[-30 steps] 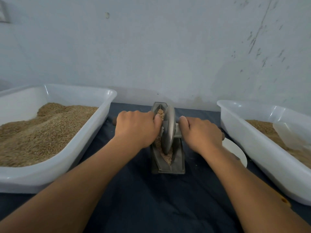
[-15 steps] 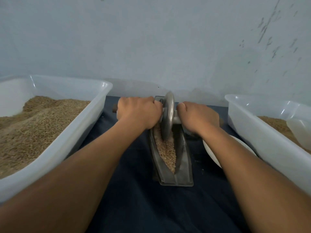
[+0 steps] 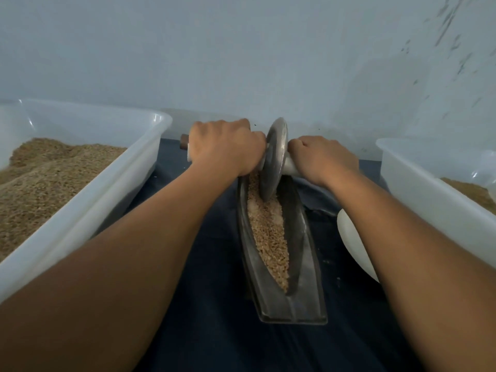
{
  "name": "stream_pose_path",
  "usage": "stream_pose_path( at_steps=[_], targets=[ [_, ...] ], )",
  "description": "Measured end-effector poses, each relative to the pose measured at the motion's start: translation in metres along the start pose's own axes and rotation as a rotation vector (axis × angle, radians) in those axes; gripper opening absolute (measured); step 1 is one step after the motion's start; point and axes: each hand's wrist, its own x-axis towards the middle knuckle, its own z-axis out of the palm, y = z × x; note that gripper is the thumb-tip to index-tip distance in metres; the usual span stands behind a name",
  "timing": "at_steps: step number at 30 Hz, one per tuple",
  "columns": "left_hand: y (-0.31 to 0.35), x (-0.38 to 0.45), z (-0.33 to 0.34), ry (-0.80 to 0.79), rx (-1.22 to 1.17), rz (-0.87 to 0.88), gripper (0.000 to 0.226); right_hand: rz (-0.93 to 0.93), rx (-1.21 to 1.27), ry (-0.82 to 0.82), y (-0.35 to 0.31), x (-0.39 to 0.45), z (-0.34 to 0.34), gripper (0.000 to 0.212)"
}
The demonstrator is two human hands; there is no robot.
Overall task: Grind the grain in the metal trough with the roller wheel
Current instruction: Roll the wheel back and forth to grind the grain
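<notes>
A narrow boat-shaped metal trough (image 3: pixel 303 267) lies lengthwise on the dark cloth, with brown grain (image 3: pixel 269 234) along its groove. A grey metal roller wheel (image 3: pixel 272 162) stands on edge at the trough's far end, its lower rim in the grain. My left hand (image 3: pixel 225 146) grips the wheel's axle handle on the left side. On the right side my right hand (image 3: pixel 322 159) grips the other handle. The handle's brown left tip (image 3: pixel 184 142) pokes out past my left fist.
A large white plastic tub (image 3: pixel 112 194) full of grain stands at the left. Another white tub (image 3: pixel 429 200) with grain stands at the right. A white dish (image 3: pixel 351 242) lies between the trough and the right tub. A pale wall rises right behind.
Both hands have pushed the wheel away from me, from the trough's middle to its far end. More of the grain in the near part of the trough now shows.
</notes>
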Motion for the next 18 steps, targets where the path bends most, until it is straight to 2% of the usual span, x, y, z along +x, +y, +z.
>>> stream_pose_path(
  at_steps=[5,10,18],
  targets=[
    [-0.009,-0.002,0.002,-0.041,-0.078,-0.065,0.046,-0.016,-0.058,0.06,-0.011,0.008,-0.006,0.042],
    [-0.009,-0.013,0.004,-0.003,-0.08,-0.085,0.046,-0.042,-0.061,0.118,-0.012,-0.002,-0.005,0.044],
    [0.001,-0.035,-0.003,0.116,0.01,0.004,0.043,0.028,-0.033,0.081,-0.006,-0.03,-0.003,0.05]
  ],
)
